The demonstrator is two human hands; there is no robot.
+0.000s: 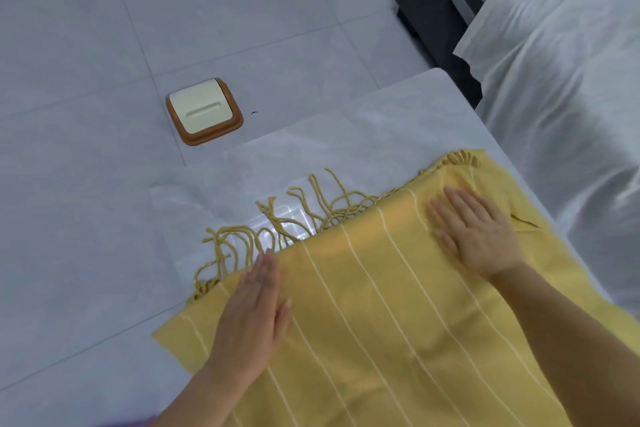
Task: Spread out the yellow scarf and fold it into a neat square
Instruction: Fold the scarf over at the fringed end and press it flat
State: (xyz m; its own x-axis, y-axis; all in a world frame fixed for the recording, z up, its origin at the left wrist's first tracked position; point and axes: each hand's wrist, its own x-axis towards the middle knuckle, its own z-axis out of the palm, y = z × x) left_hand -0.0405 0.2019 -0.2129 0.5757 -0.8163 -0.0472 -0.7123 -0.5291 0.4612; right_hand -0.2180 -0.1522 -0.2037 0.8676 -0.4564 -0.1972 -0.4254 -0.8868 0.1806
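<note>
hands lie flat, fingers extended, left hand (254,315) and right hand (476,232) pressing the yellow scarf (398,322) onto the tabletop (363,135).

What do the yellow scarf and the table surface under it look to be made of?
Yellow scarf: soft woven cloth, likely cotton, matte, with thin white stripes and a twisted-yarn fringe. Table: hard, smooth, pale marble-look surface; a glossy glare near the fringe suggests a polished or laminated finish.
</note>
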